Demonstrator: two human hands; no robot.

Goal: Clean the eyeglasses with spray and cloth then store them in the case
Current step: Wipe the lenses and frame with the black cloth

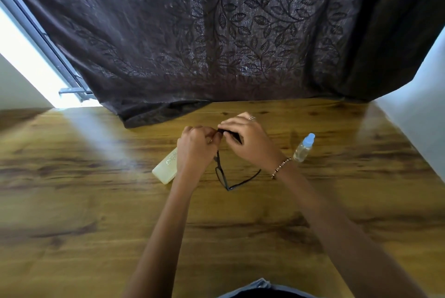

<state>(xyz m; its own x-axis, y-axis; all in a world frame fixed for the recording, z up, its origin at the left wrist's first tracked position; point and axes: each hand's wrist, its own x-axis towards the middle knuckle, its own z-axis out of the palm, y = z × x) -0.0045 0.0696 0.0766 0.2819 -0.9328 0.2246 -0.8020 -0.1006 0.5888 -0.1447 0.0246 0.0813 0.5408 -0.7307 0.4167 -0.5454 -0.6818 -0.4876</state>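
Black-framed eyeglasses (222, 175) hang above the wooden table (96, 201), one lens and one temple arm showing below my hands. My left hand (196, 146) pinches the frame's upper end. My right hand (245, 139) has its fingers curled round a dark cloth (232, 135) against the upper part of the glasses. A pale yellow glasses case (165, 169) lies closed on the table, partly hidden behind my left wrist. A small clear spray bottle (304, 148) with a light blue cap stands to the right of my right wrist.
A dark leaf-patterned curtain (216, 33) hangs along the table's far edge, its hem lying on the wood. A bright window strip (29, 62) is at the far left and a white wall (423, 105) at the right.
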